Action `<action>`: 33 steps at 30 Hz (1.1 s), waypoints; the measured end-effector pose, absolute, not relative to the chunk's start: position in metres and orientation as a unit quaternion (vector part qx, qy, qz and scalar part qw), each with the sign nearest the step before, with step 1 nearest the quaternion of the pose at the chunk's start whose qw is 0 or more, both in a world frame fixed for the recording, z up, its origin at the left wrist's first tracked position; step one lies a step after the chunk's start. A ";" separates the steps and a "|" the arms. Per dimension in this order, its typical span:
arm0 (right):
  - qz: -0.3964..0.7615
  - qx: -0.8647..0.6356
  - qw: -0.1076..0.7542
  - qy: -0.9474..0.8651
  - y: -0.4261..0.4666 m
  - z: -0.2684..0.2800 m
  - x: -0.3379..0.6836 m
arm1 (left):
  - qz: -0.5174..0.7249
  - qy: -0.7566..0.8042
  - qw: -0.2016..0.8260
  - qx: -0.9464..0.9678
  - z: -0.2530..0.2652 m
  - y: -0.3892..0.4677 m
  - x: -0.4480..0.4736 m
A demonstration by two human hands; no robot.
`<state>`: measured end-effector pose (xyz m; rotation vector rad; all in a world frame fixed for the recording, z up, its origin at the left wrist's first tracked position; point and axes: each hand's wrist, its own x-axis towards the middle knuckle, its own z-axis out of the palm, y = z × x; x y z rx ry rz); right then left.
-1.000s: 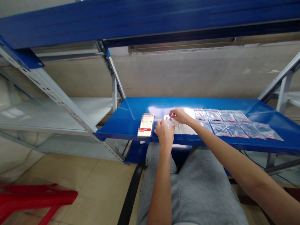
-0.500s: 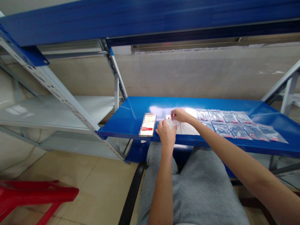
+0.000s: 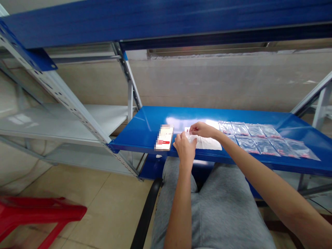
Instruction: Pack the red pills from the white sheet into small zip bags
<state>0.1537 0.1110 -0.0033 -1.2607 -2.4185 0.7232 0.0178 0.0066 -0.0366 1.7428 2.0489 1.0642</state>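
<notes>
My left hand (image 3: 184, 146) is closed at the near edge of the blue shelf, its fingers and thumb around a small clear plastic bag (image 3: 191, 137). Right above that bag is my right hand (image 3: 203, 129), fingertips pinched together at its upper part; whatever they hold is too small to make out. Under both hands lies a white sheet (image 3: 210, 144), with a small red mark or piece near its far left corner. Several flat clear zip bags (image 3: 247, 144) with small red pieces along their near ends lie in two rows to the right.
A phone (image 3: 165, 137) with a lit screen lies left of my hands on the blue shelf (image 3: 140, 129). A blue beam (image 3: 166, 22) crosses overhead, and a grey upright (image 3: 70, 103) stands at left. On the floor is a red stool (image 3: 41, 211).
My right fingertips have moved slightly down towards the bag, and the red piece seen at them earlier no longer shows. My left hand has stayed nearly in place around the bag.
</notes>
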 end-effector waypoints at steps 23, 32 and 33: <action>0.131 -0.489 0.189 -0.842 0.109 -0.006 0.145 | 0.382 0.700 0.131 0.589 -0.036 0.007 0.016; 0.230 -0.460 0.231 -0.826 0.104 -0.009 0.148 | 0.396 0.695 0.142 0.583 -0.035 0.007 0.016; 0.199 -0.485 0.235 -0.819 0.105 -0.010 0.148 | 0.394 0.694 0.142 0.585 -0.036 0.007 0.015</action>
